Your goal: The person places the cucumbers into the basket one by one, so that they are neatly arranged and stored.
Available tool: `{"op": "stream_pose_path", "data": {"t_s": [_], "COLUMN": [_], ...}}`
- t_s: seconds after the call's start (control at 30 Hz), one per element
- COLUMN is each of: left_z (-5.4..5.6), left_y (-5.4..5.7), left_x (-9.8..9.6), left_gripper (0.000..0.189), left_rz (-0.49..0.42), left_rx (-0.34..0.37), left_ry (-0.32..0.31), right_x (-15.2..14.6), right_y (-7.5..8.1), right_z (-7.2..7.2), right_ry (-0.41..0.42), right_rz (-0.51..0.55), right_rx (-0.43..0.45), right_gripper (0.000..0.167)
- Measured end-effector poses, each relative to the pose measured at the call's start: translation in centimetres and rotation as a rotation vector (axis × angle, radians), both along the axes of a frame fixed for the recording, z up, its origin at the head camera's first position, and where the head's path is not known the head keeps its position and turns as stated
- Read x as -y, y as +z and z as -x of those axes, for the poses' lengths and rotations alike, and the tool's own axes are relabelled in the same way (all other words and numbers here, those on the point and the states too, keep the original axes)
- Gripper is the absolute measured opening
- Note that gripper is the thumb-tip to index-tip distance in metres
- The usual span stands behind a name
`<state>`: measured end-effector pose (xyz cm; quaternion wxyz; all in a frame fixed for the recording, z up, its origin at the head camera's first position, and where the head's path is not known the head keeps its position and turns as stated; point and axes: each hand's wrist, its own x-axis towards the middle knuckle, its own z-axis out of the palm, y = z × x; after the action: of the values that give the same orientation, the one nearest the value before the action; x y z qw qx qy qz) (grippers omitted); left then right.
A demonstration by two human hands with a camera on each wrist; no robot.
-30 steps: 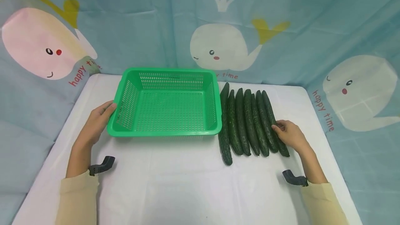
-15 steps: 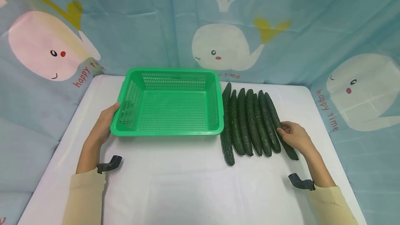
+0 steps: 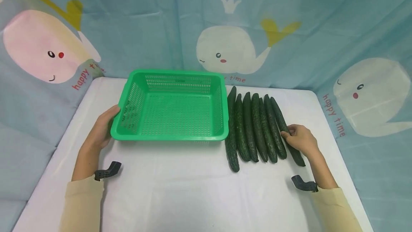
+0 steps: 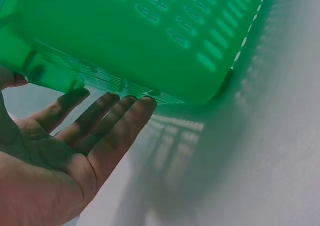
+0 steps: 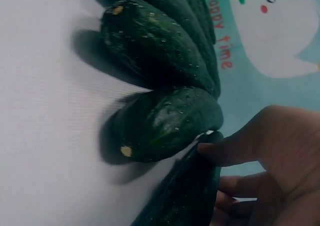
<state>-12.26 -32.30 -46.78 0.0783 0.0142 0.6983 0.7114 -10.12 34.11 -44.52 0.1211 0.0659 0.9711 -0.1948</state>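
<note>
My left hand (image 3: 102, 128) is at the left side of a green plastic basket (image 3: 168, 137). In the left wrist view its fingers (image 4: 122, 128) reach out nearly straight, tips against the underside of the basket wall (image 4: 125, 50), and the thumb touches near the rim. At the table's right, my right hand (image 3: 300, 139) grips the outermost cucumber (image 3: 279, 115) of a row, thumb on one side and fingers on the other. That cucumber (image 5: 187, 196) lies slanted, its near end apart from the neighbouring cucumber (image 5: 170, 123).
Several more dark green cucumbers (image 3: 248, 128) lie side by side right of the basket, the leftmost close along its wall. A white cloth covers the table (image 3: 193, 196). Behind and beside it hangs a blue curtain (image 3: 154, 24) printed with whales.
The near end of the outermost cucumber has swung right, away from the row, with my right hand on it. My left thumb, earlier showing on the basket rim, is hidden in the head view.
</note>
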Motion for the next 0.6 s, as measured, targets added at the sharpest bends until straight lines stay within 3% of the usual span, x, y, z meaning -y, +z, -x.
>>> {"op": "stream_pose_path", "data": {"t_s": [0.2, 0.47, 0.6], "left_z": [0.2, -0.1, -0.3], "left_y": [-0.3, -0.5, -0.6], "left_x": [0.0, -0.6, -0.8], "left_gripper": [0.036, 0.069, 0.073], "left_rz": [-0.046, 0.015, 0.029], "left_rx": [0.027, 0.067, 0.072], "left_ry": [-0.023, 0.062, 0.077], "right_x": [-0.2, 1.1, 2.2], "right_y": [0.4, 2.1, 3.8], "right_z": [-0.2, -0.6, -0.8], "right_ry": [-0.033, -0.027, -0.011], "right_rz": [0.073, 0.196, 0.318], "right_rx": [0.030, -0.108, -0.116], "right_gripper": [0.060, 0.062, 0.064]}}
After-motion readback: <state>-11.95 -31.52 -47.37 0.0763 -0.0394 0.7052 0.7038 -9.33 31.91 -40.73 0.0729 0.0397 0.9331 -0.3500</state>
